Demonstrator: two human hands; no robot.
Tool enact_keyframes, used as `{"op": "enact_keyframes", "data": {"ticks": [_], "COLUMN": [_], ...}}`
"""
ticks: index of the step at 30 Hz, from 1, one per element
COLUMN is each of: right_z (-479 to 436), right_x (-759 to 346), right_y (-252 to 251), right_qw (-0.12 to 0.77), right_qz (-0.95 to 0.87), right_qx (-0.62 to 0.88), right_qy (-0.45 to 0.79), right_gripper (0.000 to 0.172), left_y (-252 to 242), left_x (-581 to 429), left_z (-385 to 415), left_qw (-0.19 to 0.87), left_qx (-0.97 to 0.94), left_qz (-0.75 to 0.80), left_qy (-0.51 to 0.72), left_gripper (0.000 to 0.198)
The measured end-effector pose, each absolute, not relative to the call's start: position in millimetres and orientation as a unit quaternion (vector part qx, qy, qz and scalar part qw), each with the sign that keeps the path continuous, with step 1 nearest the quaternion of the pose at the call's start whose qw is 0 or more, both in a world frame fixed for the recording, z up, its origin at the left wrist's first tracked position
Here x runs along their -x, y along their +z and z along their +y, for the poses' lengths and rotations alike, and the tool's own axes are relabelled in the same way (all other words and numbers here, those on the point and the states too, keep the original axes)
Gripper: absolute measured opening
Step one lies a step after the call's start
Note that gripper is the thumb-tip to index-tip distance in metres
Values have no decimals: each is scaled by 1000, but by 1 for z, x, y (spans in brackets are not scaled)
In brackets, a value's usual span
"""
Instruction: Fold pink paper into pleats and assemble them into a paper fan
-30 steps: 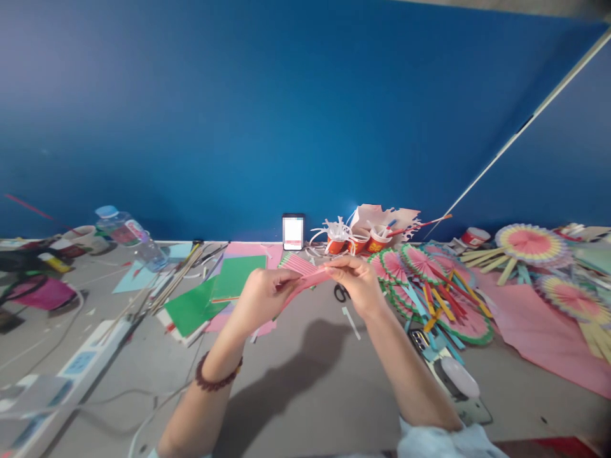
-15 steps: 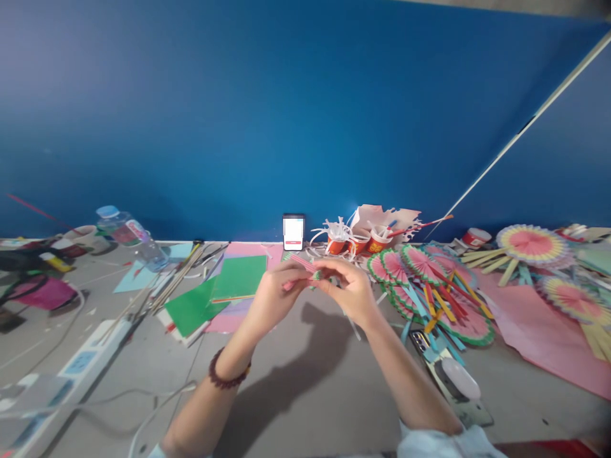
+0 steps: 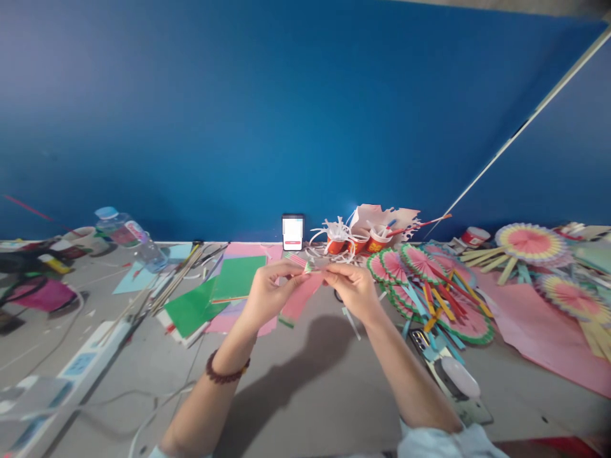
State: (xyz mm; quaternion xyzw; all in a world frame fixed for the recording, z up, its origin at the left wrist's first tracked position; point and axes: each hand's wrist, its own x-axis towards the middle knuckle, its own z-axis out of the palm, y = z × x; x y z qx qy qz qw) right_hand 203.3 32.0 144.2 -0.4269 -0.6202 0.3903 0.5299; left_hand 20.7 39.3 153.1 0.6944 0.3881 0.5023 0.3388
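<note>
My left hand [image 3: 275, 291] is closed in a pinch on folded pink-and-white pleated paper [image 3: 298, 259] with a green edge. Close by on the right, my right hand [image 3: 354, 289] has its thumb and fingertips pressed together. A thin pale strip seems to run from the paper to those fingertips, too faint to name. Below and between the hands shows a flat pink paper piece [image 3: 301, 298] with a green edge; whether it hangs from the pleats or lies on the table, I cannot tell.
Green paper sheets [image 3: 238, 278] lie left of my hands, near wooden sticks [image 3: 179, 277] and a plastic bottle [image 3: 125, 232]. A phone [image 3: 293, 233] stands against the blue wall. Red cups [image 3: 379, 240], finished paper fans [image 3: 422, 264] and another phone [image 3: 443, 362] are on the right. A power strip [image 3: 88, 357] lies front left.
My hands have drawn apart sideways; the right fingers have left the pleated paper. The pink piece with the green edge has come into view below them.
</note>
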Motion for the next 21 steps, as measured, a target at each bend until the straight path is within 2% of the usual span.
{"op": "enact_keyframes", "data": {"ticks": [6,10,16,21], "right_z": [33,38,38,37], "right_x": [-193,-186,-190,-188], "right_y": [137,127,135,131], "right_qw": [517,506,494,458], "right_qz": [-608,-573,-571,-586], "right_qx": [378,419,428,409], "right_qy": [469,490,497,528], "right_gripper": [31,24,26,28], "left_y": [150,148,143,137], "left_x": [-27,-28,-30,-27], "left_z": [38,40,46,51], "left_qw": [368,390,457,413], "left_qx": [-627,-591,-548,-518], "left_qz": [418,412,416,427], "left_qy": [545,574,564,615], "left_gripper": [18,20,24,21]}}
